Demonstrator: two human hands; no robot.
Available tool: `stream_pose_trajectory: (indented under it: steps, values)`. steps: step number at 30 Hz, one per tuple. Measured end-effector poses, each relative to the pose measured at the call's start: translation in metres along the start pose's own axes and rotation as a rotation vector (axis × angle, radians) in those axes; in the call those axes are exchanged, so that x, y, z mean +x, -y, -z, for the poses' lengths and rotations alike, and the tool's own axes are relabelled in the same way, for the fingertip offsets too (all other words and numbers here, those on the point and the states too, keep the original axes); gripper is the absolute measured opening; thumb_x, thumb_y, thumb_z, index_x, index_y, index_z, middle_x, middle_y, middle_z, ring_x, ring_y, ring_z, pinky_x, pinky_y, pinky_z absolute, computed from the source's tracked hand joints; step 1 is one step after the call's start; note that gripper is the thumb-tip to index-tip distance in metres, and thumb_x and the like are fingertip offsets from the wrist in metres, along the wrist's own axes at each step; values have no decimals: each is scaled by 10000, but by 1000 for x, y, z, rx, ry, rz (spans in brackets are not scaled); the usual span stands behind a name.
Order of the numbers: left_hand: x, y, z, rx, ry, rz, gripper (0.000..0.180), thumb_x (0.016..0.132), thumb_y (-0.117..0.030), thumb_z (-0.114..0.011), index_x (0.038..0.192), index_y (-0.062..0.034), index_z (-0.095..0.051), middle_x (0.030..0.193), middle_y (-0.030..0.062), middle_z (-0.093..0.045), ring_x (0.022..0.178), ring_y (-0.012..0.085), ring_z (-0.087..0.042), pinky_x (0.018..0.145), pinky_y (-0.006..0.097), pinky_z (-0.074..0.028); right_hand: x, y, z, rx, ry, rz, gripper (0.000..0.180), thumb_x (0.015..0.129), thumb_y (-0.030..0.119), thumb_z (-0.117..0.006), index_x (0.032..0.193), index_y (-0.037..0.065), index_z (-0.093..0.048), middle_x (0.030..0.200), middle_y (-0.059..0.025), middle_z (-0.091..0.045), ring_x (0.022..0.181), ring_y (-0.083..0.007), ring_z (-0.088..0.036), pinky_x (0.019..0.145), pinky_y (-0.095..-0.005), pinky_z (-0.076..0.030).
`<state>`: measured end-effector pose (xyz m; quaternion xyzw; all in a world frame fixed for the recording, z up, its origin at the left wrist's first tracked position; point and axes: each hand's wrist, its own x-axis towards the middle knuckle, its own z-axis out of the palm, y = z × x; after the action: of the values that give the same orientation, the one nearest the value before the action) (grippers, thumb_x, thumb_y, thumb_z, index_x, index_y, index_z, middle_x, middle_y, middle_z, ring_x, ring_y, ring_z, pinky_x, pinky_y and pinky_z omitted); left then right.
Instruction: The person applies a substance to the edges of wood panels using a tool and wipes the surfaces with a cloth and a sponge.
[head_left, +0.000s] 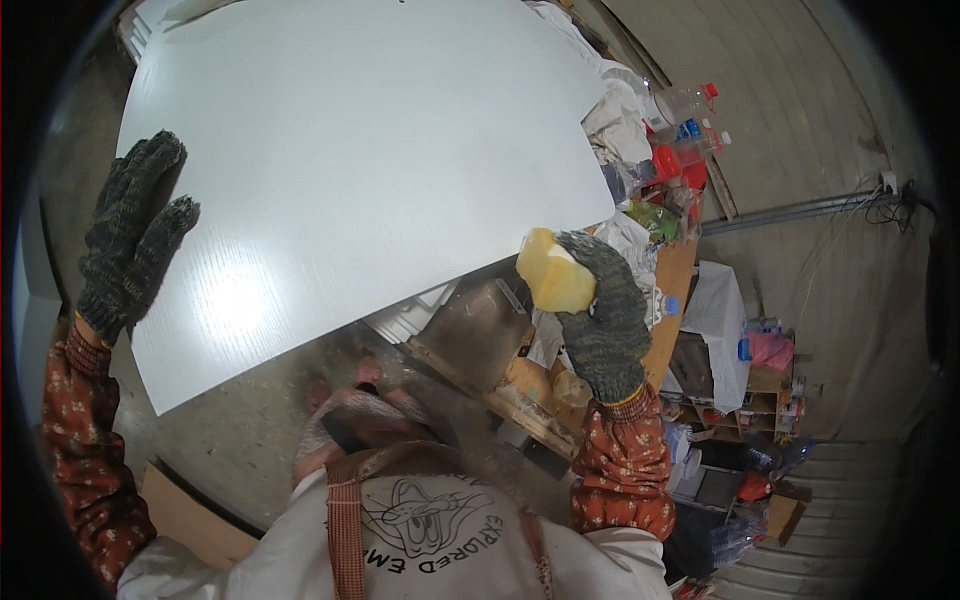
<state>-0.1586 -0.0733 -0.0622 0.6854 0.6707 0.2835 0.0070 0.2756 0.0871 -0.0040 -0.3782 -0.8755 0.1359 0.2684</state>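
Note:
A large glossy white panel (380, 150) with a faint wood grain spreads out in front of me. My left hand (135, 225), in a dark knitted work glove, lies along the panel's left edge with its fingers stretched out. In the same kind of glove, my right hand (608, 305) grips a yellowish sponge-like block (553, 272) just off the panel's near right corner. Part of the block has a whiter face, and its exact material is hard to make out. Both forearms wear red-brown patterned sleeves.
Along the right, a wooden bench (672, 300) carries clear plastic bottles (685, 100), crumpled white cloth (615, 125) and wrappers. A stack of white strips (415, 312) shows under the panel's near edge. Farther right are a shelf of small compartments (745, 410) and a wall. Cardboard (190, 515) rests at lower left.

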Motion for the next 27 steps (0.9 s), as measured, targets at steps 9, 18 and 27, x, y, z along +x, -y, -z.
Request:
stream_pose_trajectory:
  steps: [9, 18, 27]
  values:
    - [3, -7, 1, 117, -12, -6, 479, 876, 29, -541, 1334, -12, -406, 1380, 143, -404, 1294, 241, -381, 1075, 359, -340, 0, -5, 10, 30, -49, -118, 452, 705, 91, -711, 1132, 48, -571, 1079, -135, -604, 955, -286, -608, 868, -350, -479]
    - [3, -8, 5, 162, -24, -23, 467, 880, 10, -542, 1329, -9, -415, 1376, 148, -408, 1286, 249, -392, 1069, 360, -346, 6, -18, 16, 19, 30, -239, 476, 682, -30, -619, 1152, 32, -562, 1123, -112, -605, 1045, -207, -576, 912, -310, -452]
    - [4, -12, 1, 96, -92, 55, 428, 879, -181, -594, 1276, -50, -501, 1321, 131, -490, 1259, 280, -418, 1063, 407, -320, 10, -2, 7, -184, 62, 43, 431, 702, 20, -643, 1124, 81, -581, 1063, -112, -611, 984, -276, -589, 865, -374, -472]
